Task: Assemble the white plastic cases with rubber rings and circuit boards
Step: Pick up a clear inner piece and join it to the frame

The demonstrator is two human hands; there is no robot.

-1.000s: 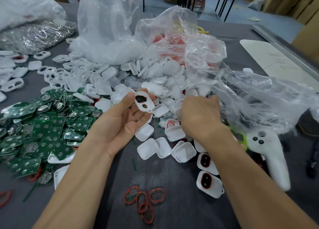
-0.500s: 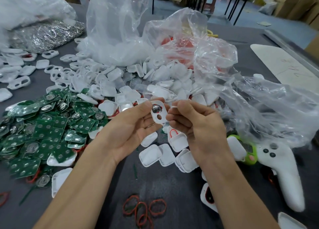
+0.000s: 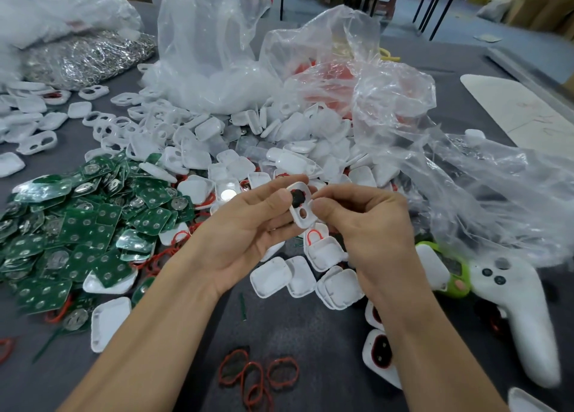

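**White case half held in both hands, ring fitting in progress**

White plastic case half with two holes (image 3: 300,207) sits at frame centre, just above the grey table (image 3: 295,327). Left hand (image 3: 248,228) pinches its left edge between thumb and fingers. Right hand (image 3: 369,225) pinches the right edge with thumb and forefinger.

Long axis runs 11 o'clock to 5 o'clock, holed face toward the camera. The dark-filled larger hole is at the 11 end and the small open hole at the 5 end. A trace of red shows at the rim.

Judgement: a ring is being seated. Keep the left grip steady, walk the right fingertip round the rim, avoid stretching, and check it sits flush.

Green circuit boards (image 3: 84,225) lie at 9 o'clock of the hands. Loose red rubber rings (image 3: 257,377) lie at 6 o'clock.
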